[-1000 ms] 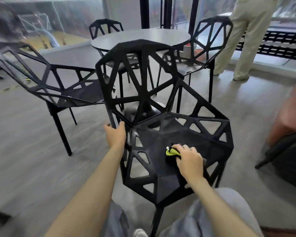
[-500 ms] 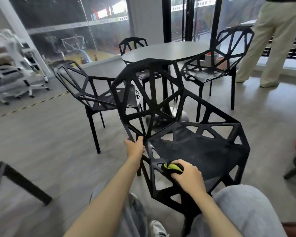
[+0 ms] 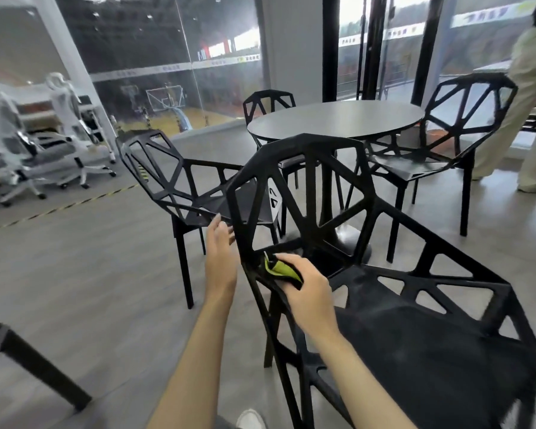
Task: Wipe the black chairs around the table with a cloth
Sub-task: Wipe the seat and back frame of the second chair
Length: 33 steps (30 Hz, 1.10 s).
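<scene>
Right hand [image 3: 304, 292] now rubbing cloth [image 3: 280, 269] on chair [image 3: 384, 320] backrest, off seat

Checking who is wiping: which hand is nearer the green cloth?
Right. The right hand grips the green cloth against the nearest chair; the left hand is beside the chair's backrest edge.

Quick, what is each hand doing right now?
Left hand: open, fingers relaxed beside the nearest black lattice plastic chair.
Right hand: holding a folded green and black cloth against that chair's frame.
</scene>
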Tool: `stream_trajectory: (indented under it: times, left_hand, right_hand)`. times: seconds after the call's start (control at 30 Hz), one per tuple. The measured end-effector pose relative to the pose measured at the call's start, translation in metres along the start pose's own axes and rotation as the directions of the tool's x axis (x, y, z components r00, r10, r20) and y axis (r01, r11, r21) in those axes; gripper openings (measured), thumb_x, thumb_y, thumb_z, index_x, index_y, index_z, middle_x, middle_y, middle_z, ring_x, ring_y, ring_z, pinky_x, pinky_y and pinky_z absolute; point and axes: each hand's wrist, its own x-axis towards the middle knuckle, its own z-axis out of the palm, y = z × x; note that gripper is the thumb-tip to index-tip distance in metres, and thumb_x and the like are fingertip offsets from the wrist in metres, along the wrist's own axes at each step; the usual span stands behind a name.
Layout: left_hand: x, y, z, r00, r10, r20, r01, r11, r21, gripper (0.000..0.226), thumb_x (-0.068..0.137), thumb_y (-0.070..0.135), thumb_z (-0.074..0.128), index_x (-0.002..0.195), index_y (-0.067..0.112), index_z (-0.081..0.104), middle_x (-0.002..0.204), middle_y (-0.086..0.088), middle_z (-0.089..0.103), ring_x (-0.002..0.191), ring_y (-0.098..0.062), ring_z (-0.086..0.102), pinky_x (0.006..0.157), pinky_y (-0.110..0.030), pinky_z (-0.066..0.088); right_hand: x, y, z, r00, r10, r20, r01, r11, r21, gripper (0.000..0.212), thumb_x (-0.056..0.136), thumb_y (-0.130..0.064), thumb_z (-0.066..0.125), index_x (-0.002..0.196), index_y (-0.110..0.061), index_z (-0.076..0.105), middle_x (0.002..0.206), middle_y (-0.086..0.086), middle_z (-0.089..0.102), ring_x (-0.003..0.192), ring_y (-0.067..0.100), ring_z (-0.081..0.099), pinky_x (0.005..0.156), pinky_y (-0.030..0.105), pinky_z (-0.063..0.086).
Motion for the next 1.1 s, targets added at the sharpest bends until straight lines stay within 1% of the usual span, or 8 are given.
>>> stream_trajectory:
  times: [0.07, 0.13, 0.2, 0.37, 0.63, 0.8, 0.87, 1.1]
  left_hand:
    - [0.018, -0.002, 0.001, 0.997, 0.068, 0.038, -0.066, 0.997, -0.043, 0.046, 0.11, 0.053, 0.031, 0.154, 0.043, 0.039, 0.139, 0.007, 0.06, 0.13, -0.011, 0.057, 0.102, -0.023, 0.049]
    - [0.03, -0.008, 0.003, 0.989, 0.138, 0.057, -0.137, 0.99, -0.023, 0.047, 0.104, 0.063, 0.037, 0.15, 0.055, 0.04, 0.147, 0.005, 0.057, 0.137, -0.021, 0.055, 0.113, -0.046, 0.046]
    - [0.039, -0.016, 0.002, 0.981, 0.188, 0.054, -0.19, 0.982, 0.017, 0.047, 0.103, 0.058, 0.041, 0.149, 0.054, 0.043, 0.142, 0.005, 0.061, 0.133, -0.023, 0.058, 0.111, -0.054, 0.046]
    - [0.046, -0.025, 0.008, 0.954, 0.299, 0.017, -0.299, 0.954, -0.021, 0.046, 0.11, 0.024, 0.048, 0.155, 0.033, 0.047, 0.101, 0.005, 0.076, 0.106, -0.011, 0.07, 0.089, -0.016, 0.052]
    - [0.042, -0.032, 0.014, 0.943, 0.332, 0.0, -0.332, 0.943, -0.018, 0.054, 0.108, 0.015, 0.054, 0.158, 0.03, 0.04, 0.095, 0.009, 0.074, 0.101, -0.007, 0.071, 0.088, -0.012, 0.05]
    - [0.045, -0.033, 0.013, 0.936, 0.351, 0.001, -0.351, 0.936, 0.025, 0.053, 0.108, 0.014, 0.053, 0.157, 0.029, 0.039, 0.098, 0.0, 0.073, 0.098, -0.004, 0.07, 0.087, -0.01, 0.049]
    - [0.046, -0.034, 0.01, 0.936, 0.352, 0.025, -0.353, 0.935, 0.032, 0.054, 0.108, 0.014, 0.053, 0.158, 0.028, 0.038, 0.1, -0.002, 0.074, 0.1, -0.006, 0.07, 0.087, -0.011, 0.05]
    - [0.048, -0.041, 0.017, 0.921, 0.387, -0.051, -0.383, 0.921, 0.067, 0.053, 0.109, 0.02, 0.053, 0.159, 0.028, 0.039, 0.096, 0.004, 0.073, 0.093, -0.008, 0.067, 0.084, -0.018, 0.051]
  right_hand:
    - [0.024, -0.003, 0.027, 0.997, -0.071, 0.014, 0.071, 0.997, -0.006, 0.055, 0.092, -0.006, 0.068, 0.132, -0.044, 0.06, 0.122, -0.022, 0.063, 0.118, 0.003, 0.06, 0.1, 0.03, 0.054]
    - [0.035, 0.001, 0.049, 0.986, -0.152, 0.068, 0.157, 0.985, -0.067, 0.059, 0.09, -0.002, 0.066, 0.133, -0.042, 0.062, 0.124, -0.019, 0.061, 0.117, 0.006, 0.058, 0.098, 0.034, 0.054]
    - [0.033, 0.014, 0.062, 0.972, -0.221, 0.073, 0.228, 0.968, -0.108, 0.059, 0.088, 0.003, 0.065, 0.131, -0.038, 0.066, 0.127, -0.017, 0.059, 0.121, 0.006, 0.055, 0.101, 0.031, 0.052]
    - [0.031, 0.041, 0.064, 0.973, -0.232, -0.019, 0.23, 0.971, -0.066, 0.064, 0.084, 0.012, 0.064, 0.13, -0.032, 0.069, 0.127, -0.016, 0.059, 0.126, 0.005, 0.052, 0.108, 0.021, 0.045]
    - [0.008, 0.094, 0.046, 0.994, 0.108, -0.015, -0.108, 0.994, -0.034, 0.067, 0.083, 0.014, 0.061, 0.117, -0.043, 0.069, 0.116, -0.02, 0.064, 0.116, 0.006, 0.062, 0.099, 0.038, 0.055]
    - [0.031, 0.054, 0.051, 0.998, 0.02, 0.058, -0.024, 0.997, 0.077, 0.051, 0.091, 0.001, 0.07, 0.126, -0.036, 0.067, 0.118, -0.021, 0.066, 0.118, -0.003, 0.06, 0.099, 0.013, 0.047]
    - [0.025, 0.055, 0.05, 0.997, 0.026, 0.072, -0.033, 0.994, 0.104, 0.049, 0.092, 0.001, 0.069, 0.127, -0.033, 0.068, 0.116, -0.02, 0.066, 0.117, 0.001, 0.061, 0.098, 0.015, 0.048]
    - [0.004, 0.111, 0.034, 0.966, 0.258, 0.029, -0.253, 0.959, -0.131, 0.052, 0.09, 0.0, 0.066, 0.116, -0.045, 0.067, 0.111, -0.025, 0.064, 0.108, -0.002, 0.061, 0.096, 0.033, 0.056]
